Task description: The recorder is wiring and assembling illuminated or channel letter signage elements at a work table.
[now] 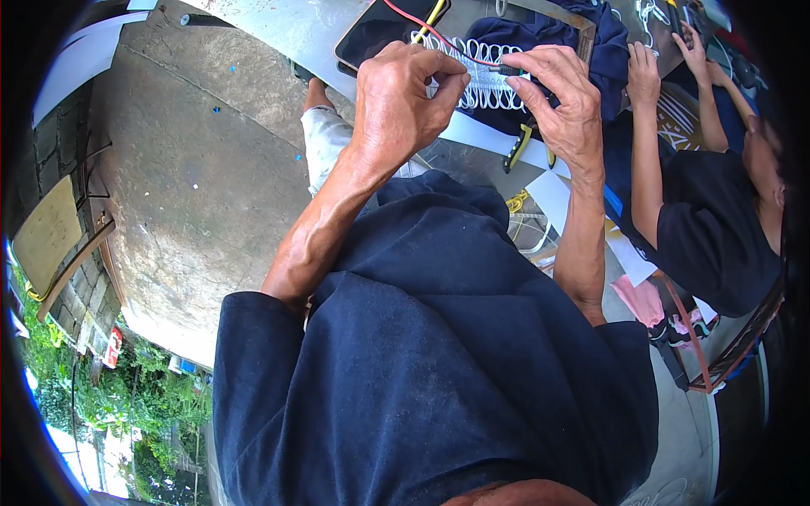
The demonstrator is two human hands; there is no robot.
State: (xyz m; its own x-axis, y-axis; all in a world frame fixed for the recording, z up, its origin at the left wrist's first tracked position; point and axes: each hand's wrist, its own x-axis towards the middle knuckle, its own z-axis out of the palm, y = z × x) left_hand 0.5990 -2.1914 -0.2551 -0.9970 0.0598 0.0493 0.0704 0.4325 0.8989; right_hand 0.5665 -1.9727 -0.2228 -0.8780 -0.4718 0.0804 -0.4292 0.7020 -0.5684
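My right hand (564, 105) pinches a small black plug (508, 70) between thumb and fingertips. A red wire (430, 30) runs from the top edge down to the plug. To its left, my left hand (407, 94) is closed in a pinch, and whatever lies between its fingertips is too small to make out. Beneath and between both hands lies a bundle of white looped wire (479, 52) on the work surface, partly covered by the fingers. A yellow wire or rod (432, 18) slants in just above my left hand.
A dark phone (375, 35) lies beyond my left hand. Yellow-and-black handled pliers (517, 148) are below the loops. Dark blue cloth (609, 52) is bunched behind my right hand. At right, another person's hand (644, 74) rests near the table; a second hand (693, 56) holds something dark.
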